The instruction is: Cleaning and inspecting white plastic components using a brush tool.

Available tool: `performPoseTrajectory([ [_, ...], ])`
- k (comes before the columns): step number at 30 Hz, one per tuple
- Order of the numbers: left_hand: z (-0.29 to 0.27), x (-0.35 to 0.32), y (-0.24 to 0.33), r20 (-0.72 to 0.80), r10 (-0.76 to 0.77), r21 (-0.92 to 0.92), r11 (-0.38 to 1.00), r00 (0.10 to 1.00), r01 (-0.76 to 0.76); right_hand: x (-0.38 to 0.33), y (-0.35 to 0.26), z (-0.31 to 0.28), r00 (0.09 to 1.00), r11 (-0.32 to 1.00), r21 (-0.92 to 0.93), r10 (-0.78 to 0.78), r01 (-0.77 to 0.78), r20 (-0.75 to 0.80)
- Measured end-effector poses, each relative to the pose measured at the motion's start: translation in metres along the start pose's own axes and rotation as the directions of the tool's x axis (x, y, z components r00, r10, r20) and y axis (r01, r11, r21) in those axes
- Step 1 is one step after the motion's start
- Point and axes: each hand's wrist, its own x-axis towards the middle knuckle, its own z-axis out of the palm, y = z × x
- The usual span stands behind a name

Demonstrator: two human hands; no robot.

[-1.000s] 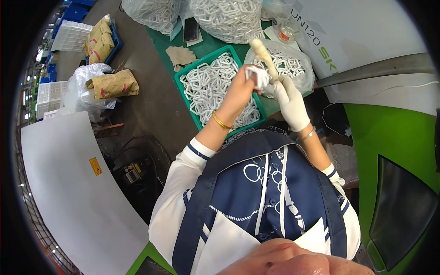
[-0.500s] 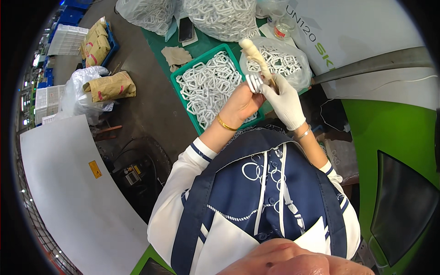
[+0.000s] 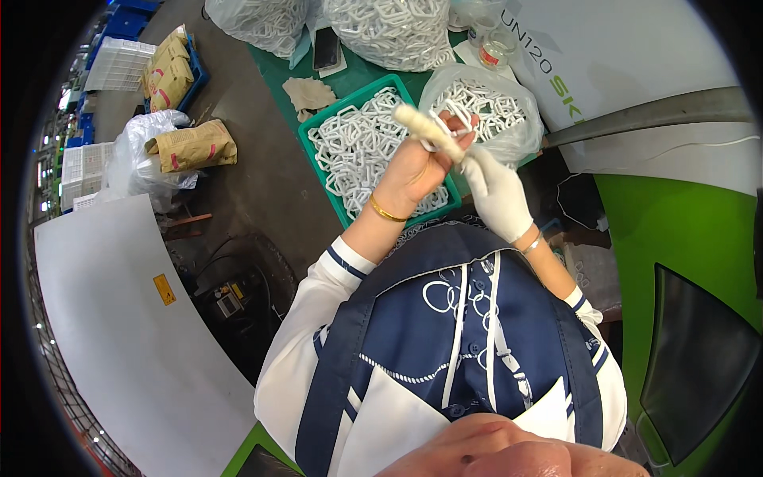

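Note:
My bare left hand (image 3: 412, 173), with a gold bangle at the wrist, has its fingers curled around a few white plastic links (image 3: 458, 118). My right hand (image 3: 501, 195), in a white glove, grips the lower end of a knobbly cream-coloured stick (image 3: 425, 129). Blurred by motion, the stick slants up and left across my left fingers, hiding part of them and of the links. Below both hands sits a green crate (image 3: 337, 203) heaped with similar white links (image 3: 358, 147). An open clear plastic bag (image 3: 520, 141) of links stands just beyond, on the right.
On the green table (image 3: 274, 75) lie a beige cloth (image 3: 308, 95) and a phone (image 3: 326, 49). Large bags of links (image 3: 389, 32) stand behind, beside a glass jar (image 3: 494, 52). A grey-and-green machine rises on the right; a white panel (image 3: 127, 302) is at left.
The stick has tipped leftward and down over my left hand. My right hand has lowered slightly. The links in my left hand have shifted up and right, and the fingers have turned more upward.

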Motion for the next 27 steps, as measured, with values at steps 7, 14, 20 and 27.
performPoseTrajectory([
  [7, 0.003, 0.004, 0.015, -0.01, 0.123, 0.0, 0.992, 0.992, -0.123, -0.013, 0.017, 0.006, 0.997, 0.999, -0.034, 0.044, -0.041, 0.067],
  [14, 0.007, 0.003, 0.016, 0.113, -0.005, -0.13, 0.991, 0.994, 0.019, -0.01, 0.024, 0.0, 0.999, 0.998, -0.046, -0.037, 0.036, -0.017],
  [20, 0.007, -0.001, 0.031, 0.169, -0.03, -0.103, 0.994, 0.985, 0.047, -0.013, 0.036, -0.023, 0.984, 0.99, -0.106, 0.07, -0.088, -0.162],
  [27, 0.012, -0.001, -0.002, 0.149, -0.086, 0.176, 0.983, 0.985, 0.06, 0.02, 0.001, -0.009, 0.96, 0.859, 0.482, 0.256, -0.172, -0.115],
])
